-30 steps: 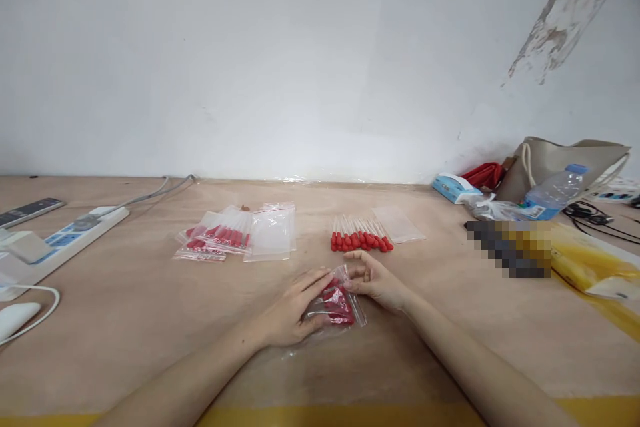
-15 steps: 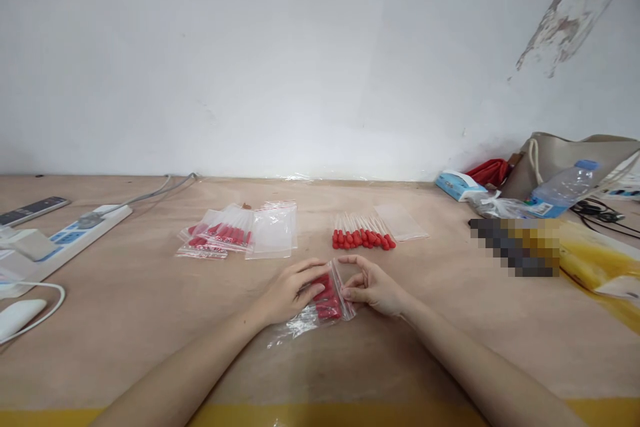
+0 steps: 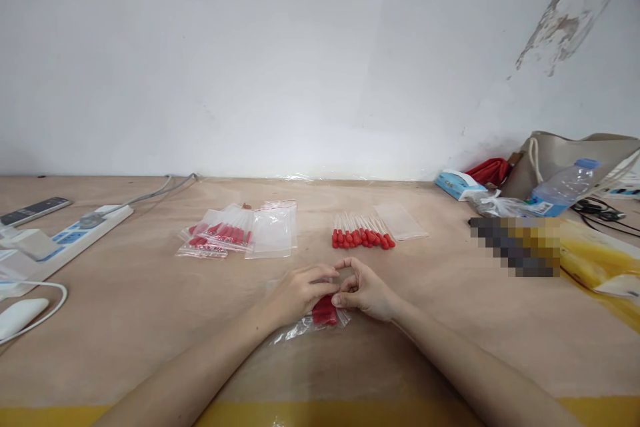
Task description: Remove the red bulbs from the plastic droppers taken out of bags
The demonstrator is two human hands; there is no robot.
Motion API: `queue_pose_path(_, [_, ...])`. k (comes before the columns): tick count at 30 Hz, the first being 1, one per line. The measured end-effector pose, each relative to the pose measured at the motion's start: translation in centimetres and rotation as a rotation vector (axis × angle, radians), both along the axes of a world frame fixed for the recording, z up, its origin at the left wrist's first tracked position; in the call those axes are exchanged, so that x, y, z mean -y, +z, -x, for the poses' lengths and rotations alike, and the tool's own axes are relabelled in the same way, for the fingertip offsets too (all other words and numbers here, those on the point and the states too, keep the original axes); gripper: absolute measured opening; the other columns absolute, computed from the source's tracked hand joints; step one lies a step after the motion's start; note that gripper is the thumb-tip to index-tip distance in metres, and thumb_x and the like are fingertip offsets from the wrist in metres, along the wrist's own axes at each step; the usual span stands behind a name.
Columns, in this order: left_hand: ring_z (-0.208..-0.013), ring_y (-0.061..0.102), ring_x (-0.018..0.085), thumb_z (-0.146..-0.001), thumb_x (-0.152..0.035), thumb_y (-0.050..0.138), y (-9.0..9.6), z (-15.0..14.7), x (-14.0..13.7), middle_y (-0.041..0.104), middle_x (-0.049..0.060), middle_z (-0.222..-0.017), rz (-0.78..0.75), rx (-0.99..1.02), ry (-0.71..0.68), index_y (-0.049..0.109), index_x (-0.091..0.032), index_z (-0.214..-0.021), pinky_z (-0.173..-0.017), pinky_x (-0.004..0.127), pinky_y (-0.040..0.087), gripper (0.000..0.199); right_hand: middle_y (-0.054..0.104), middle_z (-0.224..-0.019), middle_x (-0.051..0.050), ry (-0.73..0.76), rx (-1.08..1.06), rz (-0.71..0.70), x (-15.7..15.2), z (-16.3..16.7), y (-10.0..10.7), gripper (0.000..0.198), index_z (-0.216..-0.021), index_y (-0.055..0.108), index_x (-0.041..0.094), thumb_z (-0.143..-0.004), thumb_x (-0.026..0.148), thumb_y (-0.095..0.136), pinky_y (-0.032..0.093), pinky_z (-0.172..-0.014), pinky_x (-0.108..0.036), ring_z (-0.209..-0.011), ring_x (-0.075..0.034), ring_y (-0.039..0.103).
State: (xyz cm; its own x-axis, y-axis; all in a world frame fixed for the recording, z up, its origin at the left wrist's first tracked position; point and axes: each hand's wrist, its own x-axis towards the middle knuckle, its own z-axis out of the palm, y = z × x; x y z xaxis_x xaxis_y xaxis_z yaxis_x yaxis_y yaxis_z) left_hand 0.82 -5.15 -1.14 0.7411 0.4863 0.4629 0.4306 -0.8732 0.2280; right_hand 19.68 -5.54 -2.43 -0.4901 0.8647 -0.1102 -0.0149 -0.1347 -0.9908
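Note:
A clear zip bag [image 3: 325, 315] with red-tipped pieces inside lies on the table in front of me, partly covered by my fingers. My left hand [image 3: 299, 295] grips it from the left, fingers bent over its upper part. From the right, my right hand [image 3: 366, 291] pinches the bag's edge between thumb and fingers, its fingertips close to the left hand's. Beyond the hands, a row of loose white sticks with red tips [image 3: 361, 233] lies to the right. Filled zip bags [image 3: 223, 230] are piled to the left, overlapped by flat empty zip bags [image 3: 270, 230].
A flat translucent bag [image 3: 404, 221] lies beside the loose sticks. At left are a power strip [image 3: 75, 240], a remote control [image 3: 37, 211] and a white mouse-shaped object [image 3: 23, 317]. On the right stand a tissue pack [image 3: 457, 185], a plastic bottle [image 3: 567, 187] and yellow packaging [image 3: 597, 253].
My hands have drawn together over the zip bag. The right hand has shifted slightly left, and the bag's zip edge, upright before, is now mostly hidden under the fingers.

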Motion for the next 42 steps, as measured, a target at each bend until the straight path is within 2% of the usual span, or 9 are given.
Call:
queue_pose_path(7, [-0.089,0.059,0.013,-0.09,-0.017,0.033,0.1,-0.1,0.2,0.064,0.003,-0.097,-0.104,-0.078,-0.012,0.061,-0.019,-0.092,-0.081,0.026,0.046,0.028,0.06,-0.055,0.008,0.036,-0.05,0.085,0.0,0.1,0.4,0.062,-0.099,0.033,0.019,-0.055,0.032,0.074,0.037,-0.05,-0.02,-0.044,-0.005,0.046])
queue_pose_path(13, [-0.082,0.058,0.012,-0.087,-0.012,0.038,-0.4,-0.1,-0.1,0.063,0.002,-0.09,-0.204,-0.094,-0.002,0.058,-0.016,-0.082,-0.074,0.025,0.046,0.02,0.057,-0.052,0.009,0.036,-0.043,0.091,-0.2,0.1,0.2,0.062,-0.097,0.035,0.019,-0.053,0.035,0.075,0.036,-0.047,-0.019,-0.042,-0.005,0.044])
queue_pose_path(18, [-0.08,0.056,0.011,-0.087,-0.013,0.039,-0.4,0.0,-0.1,0.061,0.002,-0.088,-0.217,-0.123,0.029,0.055,-0.015,-0.08,-0.072,0.023,0.045,0.018,0.057,-0.053,0.009,0.033,-0.033,0.085,-0.4,0.0,-0.1,0.062,-0.096,0.035,0.019,-0.053,0.041,0.074,0.034,-0.045,-0.019,-0.04,-0.004,0.043])
queue_pose_path(22, [-0.083,0.056,0.012,-0.087,-0.013,0.039,-0.3,0.4,-0.2,0.061,0.003,-0.088,-0.199,-0.126,0.078,0.054,-0.015,-0.08,-0.074,0.023,0.045,0.017,0.058,-0.058,0.007,0.008,0.009,0.076,-0.2,-0.2,0.3,0.062,-0.098,0.037,0.019,-0.054,0.044,0.073,0.038,-0.047,-0.02,-0.044,-0.006,0.047])
queue_pose_path(27, [-0.082,0.056,0.012,-0.087,-0.016,0.041,-0.3,0.6,-0.4,0.06,0.003,-0.089,-0.14,-0.15,0.085,0.053,-0.015,-0.081,-0.073,0.023,0.045,0.013,0.06,-0.065,0.005,-0.02,0.118,0.056,0.2,0.0,1.0,0.061,-0.104,0.039,0.018,-0.056,0.036,0.072,0.04,-0.049,-0.021,-0.052,-0.008,0.051])
queue_pose_path(31, [-0.088,0.056,0.013,-0.088,-0.016,0.04,-0.2,0.3,-0.3,0.061,0.003,-0.096,-0.119,-0.134,0.047,0.056,-0.016,-0.086,-0.078,0.025,0.045,0.016,0.059,-0.059,0.006,-0.029,0.188,0.055,0.2,0.3,0.9,0.056,-0.106,0.041,0.016,-0.058,0.025,0.068,0.038,-0.046,-0.02,-0.047,-0.007,0.049])
queue_pose_path(36, [-0.093,0.055,0.012,-0.087,-0.016,0.042,-0.2,0.3,-0.2,0.06,0.004,-0.103,-0.108,-0.053,0.028,0.057,-0.019,-0.097,-0.081,0.025,0.045,0.018,0.06,-0.055,0.006,-0.048,0.169,0.066,0.1,0.5,0.6,0.049,-0.101,0.044,0.014,-0.056,0.019,0.064,0.034,-0.043,-0.018,-0.044,-0.006,0.047])
queue_pose_path(42, [-0.086,0.056,0.012,-0.087,-0.015,0.041,-0.2,0.4,-0.1,0.062,0.003,-0.094,-0.129,0.005,-0.032,0.059,-0.017,-0.089,-0.075,0.023,0.046,0.018,0.063,-0.056,0.005,-0.072,0.112,0.093,0.1,0.5,0.3,0.054,-0.095,0.04,0.016,-0.049,0.016,0.069,0.038,-0.051,-0.02,-0.05,-0.01,0.054])
